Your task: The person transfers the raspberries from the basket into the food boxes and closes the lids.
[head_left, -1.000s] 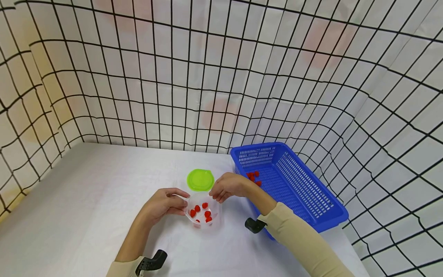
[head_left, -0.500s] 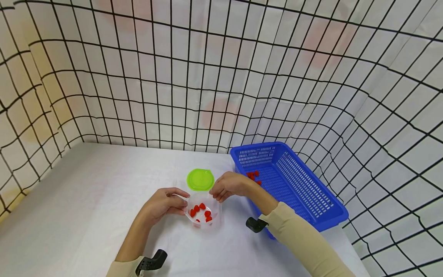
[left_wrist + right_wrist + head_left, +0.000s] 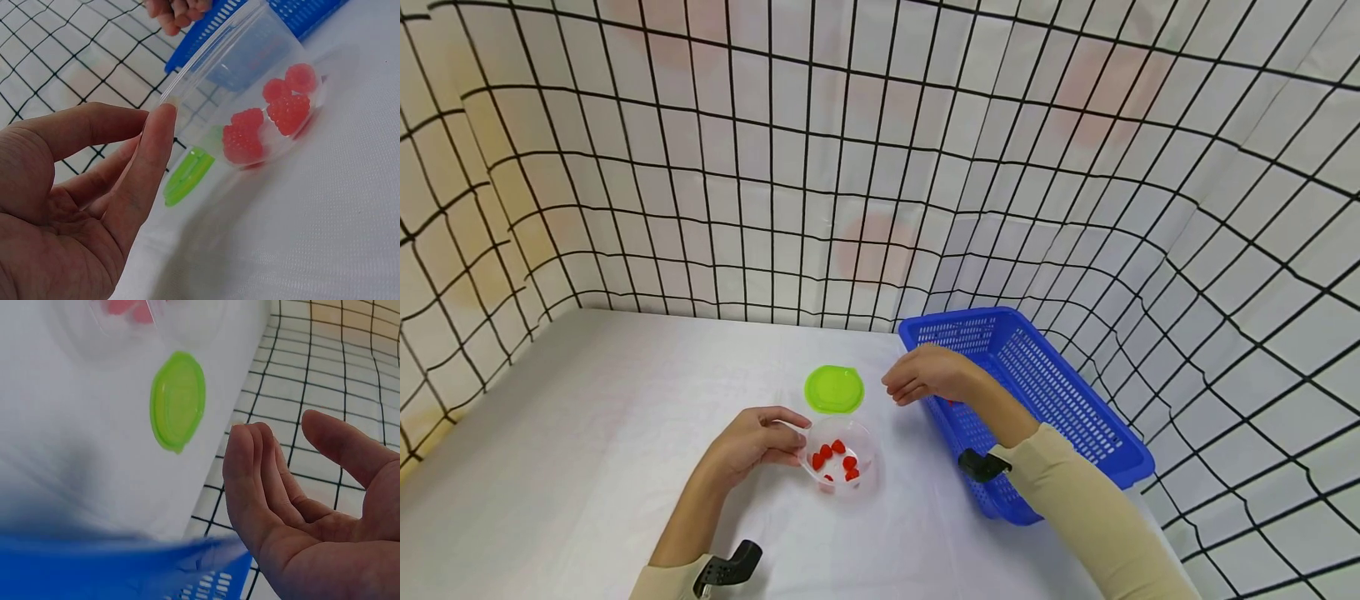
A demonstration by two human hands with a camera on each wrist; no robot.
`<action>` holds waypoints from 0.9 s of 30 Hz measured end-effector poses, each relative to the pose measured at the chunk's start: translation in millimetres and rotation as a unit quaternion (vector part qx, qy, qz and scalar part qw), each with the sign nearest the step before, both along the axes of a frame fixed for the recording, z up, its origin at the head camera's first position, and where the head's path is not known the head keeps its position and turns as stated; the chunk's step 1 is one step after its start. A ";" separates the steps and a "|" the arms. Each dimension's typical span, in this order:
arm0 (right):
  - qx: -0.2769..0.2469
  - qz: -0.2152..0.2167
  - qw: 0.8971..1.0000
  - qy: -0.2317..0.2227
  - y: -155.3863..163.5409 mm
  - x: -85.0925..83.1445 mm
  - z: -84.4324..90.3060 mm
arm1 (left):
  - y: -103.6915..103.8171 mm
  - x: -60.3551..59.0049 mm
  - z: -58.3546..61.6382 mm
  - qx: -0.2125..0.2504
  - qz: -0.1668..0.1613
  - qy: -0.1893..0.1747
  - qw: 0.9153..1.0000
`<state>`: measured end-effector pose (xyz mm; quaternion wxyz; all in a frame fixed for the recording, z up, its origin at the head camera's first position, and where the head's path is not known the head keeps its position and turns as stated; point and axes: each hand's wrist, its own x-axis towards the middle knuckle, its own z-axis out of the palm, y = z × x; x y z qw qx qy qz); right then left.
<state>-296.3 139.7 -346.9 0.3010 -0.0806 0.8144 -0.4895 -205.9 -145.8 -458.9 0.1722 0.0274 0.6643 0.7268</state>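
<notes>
Your left hand (image 3: 752, 444) holds the cup (image 3: 841, 461) by its rim, fingers (image 3: 147, 164) and thumb curled onto the near edge; the cup sits on the white worktop (image 3: 587, 433), tipped a little toward that hand in the left wrist view. Several red berries (image 3: 269, 119) lie in its bottom. Your right hand (image 3: 928, 375) hangs above the near left corner of the blue basket (image 3: 1060, 400), fingers (image 3: 250, 481) loosely bent and holding nothing, palm bare in the right wrist view. A few more red berries (image 3: 952, 402) show in the basket just under your wrist. The green lid (image 3: 833, 389) lies flat on the worktop just behind the cup, between your two hands.
</notes>
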 end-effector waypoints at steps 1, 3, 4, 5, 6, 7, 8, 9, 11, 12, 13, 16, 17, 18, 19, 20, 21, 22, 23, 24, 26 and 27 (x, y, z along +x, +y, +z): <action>-0.004 -0.005 1.000 0.003 3.4 -0.7 2.4 | 0.0 0.1 0.2 0.000 0.000 0.000 1.000; -0.008 -0.014 1.000 0.008 10.5 -2.9 6.2 | 0.0 0.1 0.4 0.000 0.000 -0.001 1.000; -0.012 -0.022 1.000 0.008 14.2 -4.6 7.3 | 0.1 0.0 0.5 -0.001 0.000 -0.001 1.000; -0.015 -0.026 1.000 0.009 18.0 -5.7 8.6 | 0.1 0.1 0.7 -0.002 0.000 -0.001 1.000; -0.016 -0.032 0.999 0.011 21.8 -7.2 9.4 | 0.1 0.2 0.9 -0.002 0.000 -0.001 1.000; -0.015 -0.036 0.999 0.015 26.1 -8.9 9.8 | 0.0 0.3 1.0 -0.002 0.000 0.000 1.000; -0.016 -0.040 0.999 0.017 30.2 -10.5 10.1 | -0.1 0.5 1.1 -0.003 0.000 0.000 1.000; -0.014 -0.045 0.999 0.021 34.5 -11.7 10.6 | -0.1 0.6 1.4 -0.003 0.000 0.001 1.000; -0.010 -0.053 0.998 0.030 43.3 -13.9 10.9 | -0.1 0.9 1.8 -0.004 0.000 0.002 1.000; -0.009 -0.060 0.998 0.032 47.4 -14.7 11.2 | -0.1 1.0 2.0 -0.004 0.000 0.002 1.000; -0.006 -0.062 0.997 0.036 51.7 -15.3 11.0 | -0.3 1.2 2.0 -0.004 0.000 0.002 1.000; 0.001 -0.076 0.996 0.043 63.2 -17.2 9.3 | -0.7 1.4 2.0 -0.003 0.001 0.001 1.000; 0.002 -0.082 0.996 0.043 66.7 -17.7 8.5 | -0.9 1.5 2.0 -0.004 0.002 0.001 1.000; 0.001 -0.088 0.995 0.043 70.1 -18.2 7.4 | -1.0 1.5 1.9 -0.003 0.002 0.001 1.000; 0.003 -0.092 0.995 0.044 73.5 -18.8 5.9 | -1.1 1.5 1.9 -0.004 0.001 0.001 1.000; 0.005 -0.098 0.994 0.044 76.8 -19.2 4.4 | -1.2 1.5 1.9 -0.005 0.001 0.001 1.000; 0.006 -0.102 0.994 0.043 80.1 -19.5 2.7 | -1.2 1.4 1.8 -0.005 0.000 0.001 1.000; 0.004 -0.109 0.993 0.041 83.4 -19.9 0.6 | -1.2 1.3 1.8 -0.006 -0.001 0.002 1.000; 0.006 -0.112 0.993 0.041 86.7 -20.0 -1.3 | -1.1 1.3 1.8 -0.006 -0.002 0.002 1.000; 0.008 -0.115 0.992 0.041 90.1 -20.4 -3.8 | -1.0 1.2 1.9 -0.005 -0.003 0.002 1.000; 0.013 -0.128 0.991 0.037 96.9 -21.4 -8.9 | -0.8 1.0 1.8 -0.005 -0.004 0.003 1.000; 0.014 -0.135 0.990 0.033 100.1 -22.2 -11.6 | -0.6 0.9 1.8 -0.004 -0.004 0.002 1.000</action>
